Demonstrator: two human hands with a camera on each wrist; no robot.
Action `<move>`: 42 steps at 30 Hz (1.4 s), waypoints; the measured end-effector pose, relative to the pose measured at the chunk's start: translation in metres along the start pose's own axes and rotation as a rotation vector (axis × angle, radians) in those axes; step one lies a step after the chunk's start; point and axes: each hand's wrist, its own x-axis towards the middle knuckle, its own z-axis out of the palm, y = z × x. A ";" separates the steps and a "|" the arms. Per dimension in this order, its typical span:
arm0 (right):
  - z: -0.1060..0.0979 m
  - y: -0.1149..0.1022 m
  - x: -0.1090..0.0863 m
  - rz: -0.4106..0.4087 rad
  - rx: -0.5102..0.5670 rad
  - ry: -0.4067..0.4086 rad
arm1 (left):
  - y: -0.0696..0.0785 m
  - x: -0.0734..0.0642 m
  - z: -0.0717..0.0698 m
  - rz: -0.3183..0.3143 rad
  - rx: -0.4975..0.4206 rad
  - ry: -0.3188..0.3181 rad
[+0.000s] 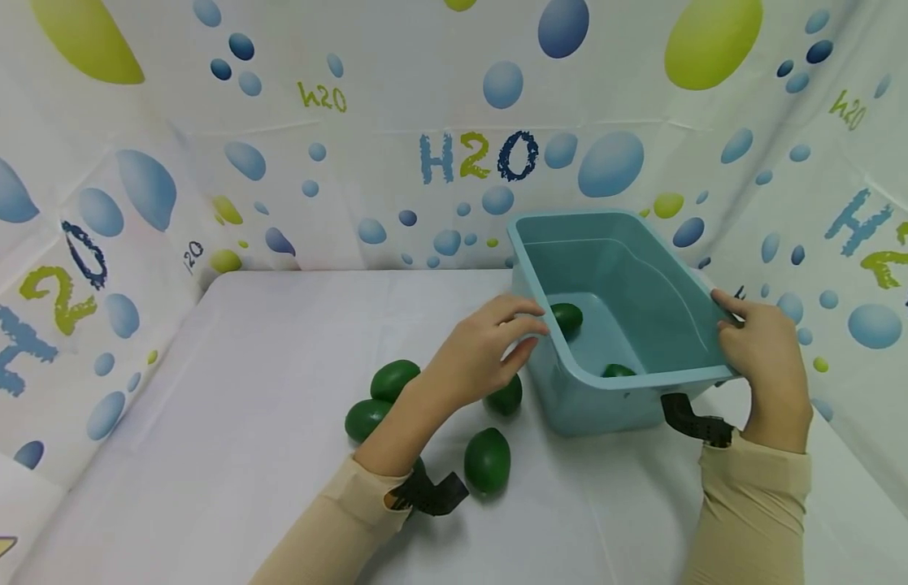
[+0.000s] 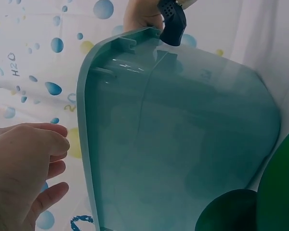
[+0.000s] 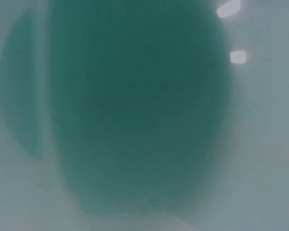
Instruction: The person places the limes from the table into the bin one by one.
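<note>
Right hand [image 1: 766, 345] grasping teal bin [image 1: 607, 406] at its rim, left hand [image 1: 483, 349] relaxed, grip released, just beside it

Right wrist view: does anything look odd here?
Yes: a blurred green shape fills most of it, too unclear to identify. By contrast, the head view is sharp: the right hand holds the teal bin.

Left forearm [image 1: 318, 532] slants in from the table's [image 1: 205, 390] near side, angled toward its far right corner. Left hand [image 1: 471, 353]: fingers [image 1: 523, 327] loosely bent, thumb apart below them. Right forearm [image 1: 749, 512] runs nearly straight toward the far edge. Right hand [image 1: 764, 345] is by the right edge, gripping, one digit angled left. Beige sleeves end near both wrists.
</note>
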 end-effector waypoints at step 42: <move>0.000 -0.001 -0.002 -0.004 -0.011 0.004 | -0.047 -0.030 0.017 -0.577 0.109 -0.480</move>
